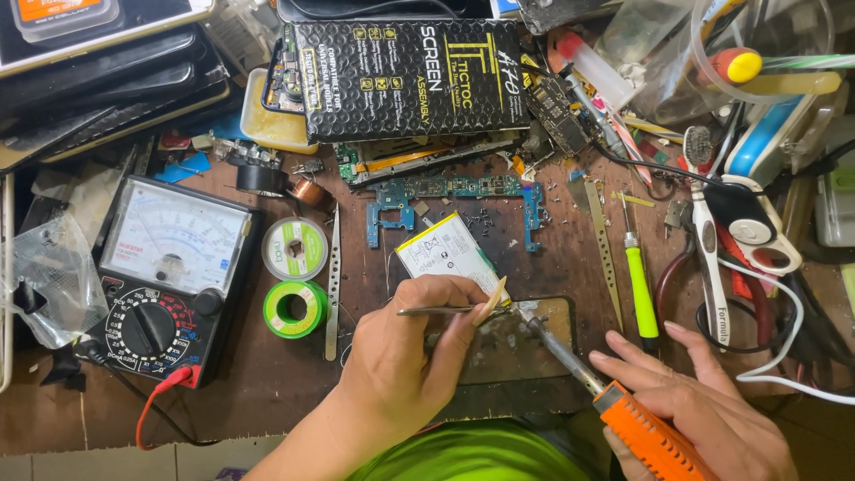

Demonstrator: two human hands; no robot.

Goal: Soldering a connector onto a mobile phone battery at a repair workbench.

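Observation:
My left hand [405, 356] pinches metal tweezers [434, 311] and presses on the near end of a white phone battery [445, 254] lying on the brown bench. A tan flex strip [492, 301] sticks up at the battery's corner, by the tweezer tips. My right hand [704, 410] grips an orange-handled soldering iron [646, 435]; its metal tip [527, 318] rests just right of that corner, over a worn metal plate [521, 347].
A blue phone circuit board [454, 191] lies behind the battery. An analog multimeter [169, 276] and two solder spools [296, 281] sit left. A green-handled screwdriver [639, 285], scissors [757, 232], pliers and cables crowd the right. A black screen box [405, 76] lies at the back.

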